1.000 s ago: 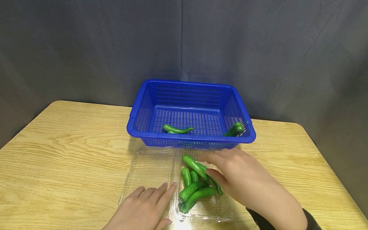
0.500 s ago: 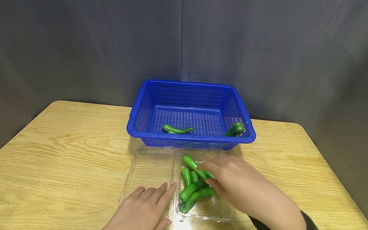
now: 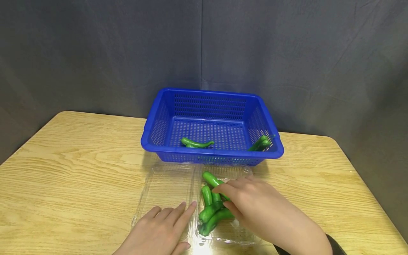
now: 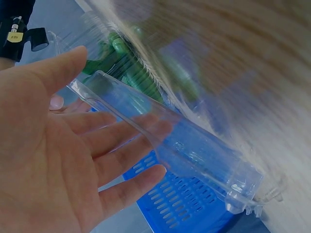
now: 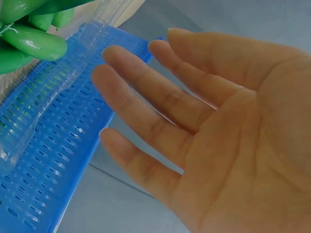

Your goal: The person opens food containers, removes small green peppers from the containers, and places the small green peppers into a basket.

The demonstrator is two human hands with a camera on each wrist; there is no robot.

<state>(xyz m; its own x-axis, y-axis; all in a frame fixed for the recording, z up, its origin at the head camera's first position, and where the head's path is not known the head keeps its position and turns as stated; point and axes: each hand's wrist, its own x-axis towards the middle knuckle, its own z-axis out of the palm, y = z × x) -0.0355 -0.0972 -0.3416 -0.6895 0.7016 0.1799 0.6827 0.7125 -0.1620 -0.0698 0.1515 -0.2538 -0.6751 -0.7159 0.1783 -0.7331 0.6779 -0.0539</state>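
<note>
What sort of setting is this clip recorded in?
Probably a staged recording setup, not a kitchen: a bare wooden table before a grey cloth backdrop, with only a blue basket and a clear clamshell tray of green peppers.

A light wooden table with rounded corners and strong grain (image 3: 73, 170) fills the lower half of the head view. A blue perforated plastic basket (image 3: 160, 124) stands on it at the centre, toward the far edge. Directly below the basket in the frame, a clear plastic clamshell container (image 3: 165, 187) lies opened flat on the tabletop, its far edge just beside the basket's near wall.
</note>
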